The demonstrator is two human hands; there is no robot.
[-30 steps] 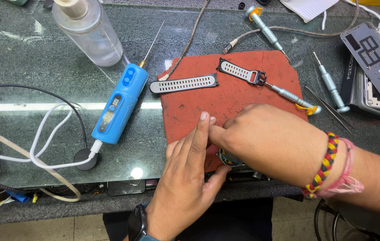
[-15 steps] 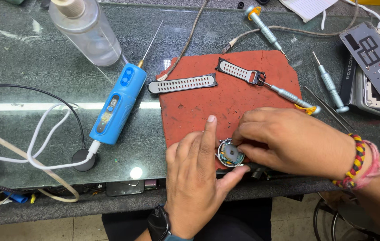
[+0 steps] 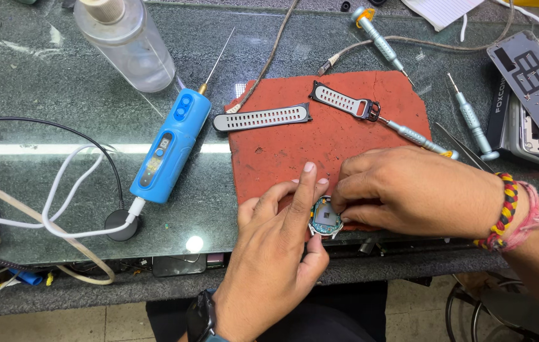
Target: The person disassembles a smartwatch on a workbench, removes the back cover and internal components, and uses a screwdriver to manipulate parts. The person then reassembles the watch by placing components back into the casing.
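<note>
Here, the left hand [image 3: 275, 253] and right hand [image 3: 409, 193] both pinch the opened watch body [image 3: 325, 218] at the red mat's [image 3: 295, 152] near edge, with two detached straps [image 3: 262, 118], a screwdriver [image 3: 418, 136] and a blue tool [image 3: 171, 144] lying beyond.

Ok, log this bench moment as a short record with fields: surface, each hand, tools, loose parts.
Surface: torn red rubber mat on a dark green stone bench
Left hand: steadies a small round opened watch body at the mat's near edge
Right hand: fingertips on the same watch body
Tools: blue pen-shaped powered tool with needle tip, left of mat; silver screwdriver on the mat
Loose parts: two grey perforated watch straps, detached, on the mat
Also: clear plastic bottle, far left
</note>
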